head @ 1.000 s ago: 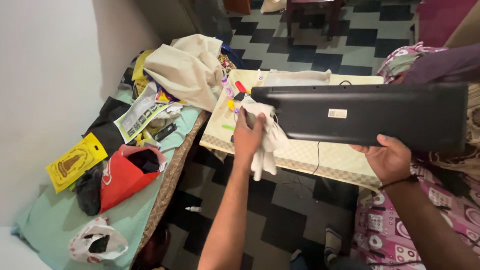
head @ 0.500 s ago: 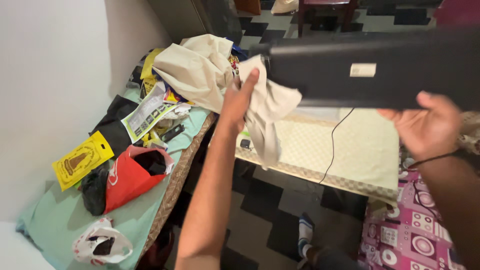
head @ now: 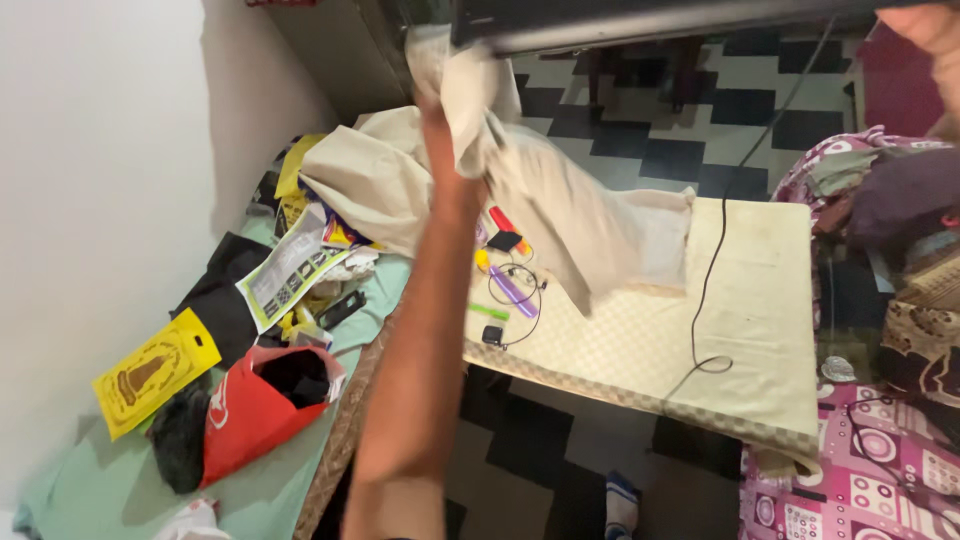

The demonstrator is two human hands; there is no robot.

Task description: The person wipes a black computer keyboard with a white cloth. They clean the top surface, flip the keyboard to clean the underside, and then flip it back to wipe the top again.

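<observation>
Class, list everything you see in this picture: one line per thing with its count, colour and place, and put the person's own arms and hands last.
keyboard: one, black, raised at the top edge
cloth: one, cream, hanging from the left hand
cable: one, black, trailing down to the low table
low table: one, cream top, centre
purple pen: one, on the table's left part
red bag: one, on the green bedsheet, left
yellow packet: one, beside the red bag
green bedsheet: one, lower left
checked floor: black and white, behind the table
left hand: raised, gripping the cloth
right hand: top right corner, at the keyboard
</observation>
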